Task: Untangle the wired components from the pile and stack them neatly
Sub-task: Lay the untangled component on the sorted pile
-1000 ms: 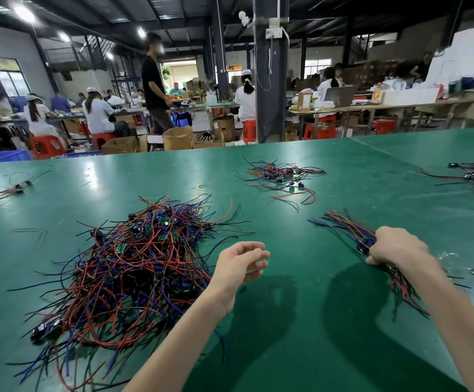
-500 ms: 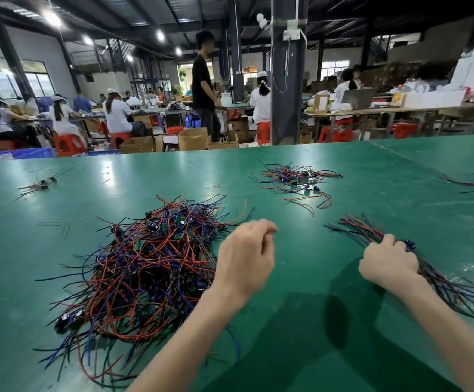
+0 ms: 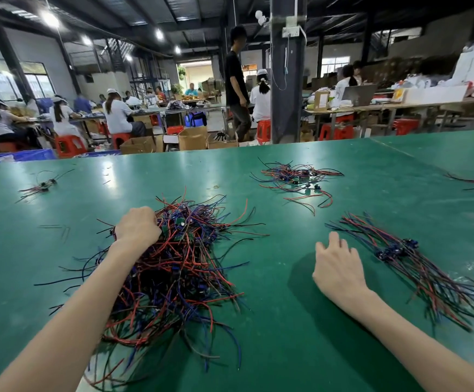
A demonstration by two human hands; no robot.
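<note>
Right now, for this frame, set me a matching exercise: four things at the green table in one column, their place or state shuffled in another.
1 left hand
2 right hand
3 aligned bundle
4 small far cluster

A wires roughly parallel, right of the right hand
B fingers spread, over bare table
C beyond the tangled pile, toward the far edge
D curled into the top of the tangled pile

Pairs: 1-D, 2-B, 3-A, 4-C

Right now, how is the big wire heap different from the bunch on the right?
The tangled heap of red, blue and black wires is bigger than the flat wire bundle. The heap's wires cross every way; the bundle's lie side by side. The left hand reaches into the heap; the right hand is beside the bundle, apart. Both share wire colours.
</note>
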